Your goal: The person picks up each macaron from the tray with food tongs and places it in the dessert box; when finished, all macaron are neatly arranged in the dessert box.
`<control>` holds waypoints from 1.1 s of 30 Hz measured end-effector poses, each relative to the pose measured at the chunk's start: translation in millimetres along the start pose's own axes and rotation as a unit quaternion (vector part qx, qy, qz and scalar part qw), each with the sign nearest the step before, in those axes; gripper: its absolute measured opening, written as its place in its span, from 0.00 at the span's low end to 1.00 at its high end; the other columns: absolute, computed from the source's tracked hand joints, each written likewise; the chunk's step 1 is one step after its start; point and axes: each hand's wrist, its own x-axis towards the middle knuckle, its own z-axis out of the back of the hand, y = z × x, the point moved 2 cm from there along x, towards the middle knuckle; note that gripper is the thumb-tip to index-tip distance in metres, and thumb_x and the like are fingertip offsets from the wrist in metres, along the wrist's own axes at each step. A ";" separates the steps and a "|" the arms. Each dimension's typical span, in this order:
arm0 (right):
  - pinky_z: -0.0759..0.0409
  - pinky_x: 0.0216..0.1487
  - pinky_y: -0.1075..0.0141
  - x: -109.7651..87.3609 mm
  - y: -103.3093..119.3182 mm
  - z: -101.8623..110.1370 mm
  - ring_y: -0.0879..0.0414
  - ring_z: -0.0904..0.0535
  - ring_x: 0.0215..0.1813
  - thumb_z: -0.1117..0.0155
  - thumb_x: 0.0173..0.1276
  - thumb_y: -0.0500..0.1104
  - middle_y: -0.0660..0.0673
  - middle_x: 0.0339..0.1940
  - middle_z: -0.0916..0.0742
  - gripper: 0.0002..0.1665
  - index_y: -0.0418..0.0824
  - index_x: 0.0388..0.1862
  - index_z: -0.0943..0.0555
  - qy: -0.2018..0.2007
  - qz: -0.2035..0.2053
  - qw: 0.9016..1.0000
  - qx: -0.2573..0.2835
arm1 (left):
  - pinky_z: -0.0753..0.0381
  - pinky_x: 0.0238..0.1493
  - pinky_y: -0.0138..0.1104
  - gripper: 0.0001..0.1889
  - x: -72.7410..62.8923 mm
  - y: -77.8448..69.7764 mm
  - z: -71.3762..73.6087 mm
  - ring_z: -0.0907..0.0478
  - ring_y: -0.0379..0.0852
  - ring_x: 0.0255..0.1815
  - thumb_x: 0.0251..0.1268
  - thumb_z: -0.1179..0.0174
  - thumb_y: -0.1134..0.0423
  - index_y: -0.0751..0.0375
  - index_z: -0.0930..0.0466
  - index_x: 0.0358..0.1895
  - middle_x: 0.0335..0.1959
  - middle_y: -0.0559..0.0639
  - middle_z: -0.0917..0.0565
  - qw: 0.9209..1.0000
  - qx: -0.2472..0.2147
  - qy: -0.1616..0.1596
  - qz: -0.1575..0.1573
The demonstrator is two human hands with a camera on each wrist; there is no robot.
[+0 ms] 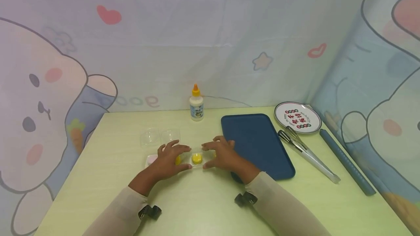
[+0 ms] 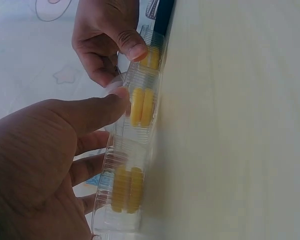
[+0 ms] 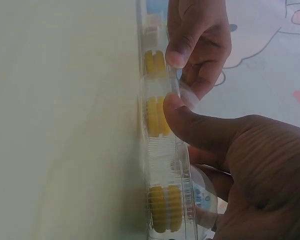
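A clear plastic macaron box point(image 2: 135, 135) with ridged compartments lies on the table, holding yellow macarons; one macaron point(image 1: 197, 158) shows between the hands in the head view. My left hand point(image 1: 172, 159) grips its left part, thumb on the near rim and fingers along the far side. Similarly, my right hand point(image 1: 223, 154) pinches the right part, its thumb point(image 3: 177, 102) on the rim close to a yellow macaron point(image 3: 157, 117). Another yellow macaron point(image 1: 178, 160) is partly hidden by the left hand. Left of that hand, a pale pink piece point(image 1: 152, 159) sits in a plastic compartment.
Clear plastic lid pieces point(image 1: 150, 137) lie behind the left hand. A glue bottle point(image 1: 197, 107) stands at the back. To the right are a dark blue tray point(image 1: 256, 141), a printed plate point(image 1: 311, 115), metal tongs point(image 1: 311, 157) and a long grey-blue bar point(image 1: 347, 163).
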 end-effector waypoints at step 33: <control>0.42 0.61 0.40 0.8 -4.7 -4.3 0.43 0.27 0.74 0.08 0.55 0.50 0.44 0.70 0.13 0.38 0.43 0.64 0.12 -0.025 0.005 1.000 0.001 | 0.53 0.77 0.81 0.32 0.2 -1.9 -3.6 0.43 0.73 0.88 0.74 0.29 0.50 0.59 0.22 0.76 0.78 0.60 0.21 1.000 0.031 -0.006 -0.003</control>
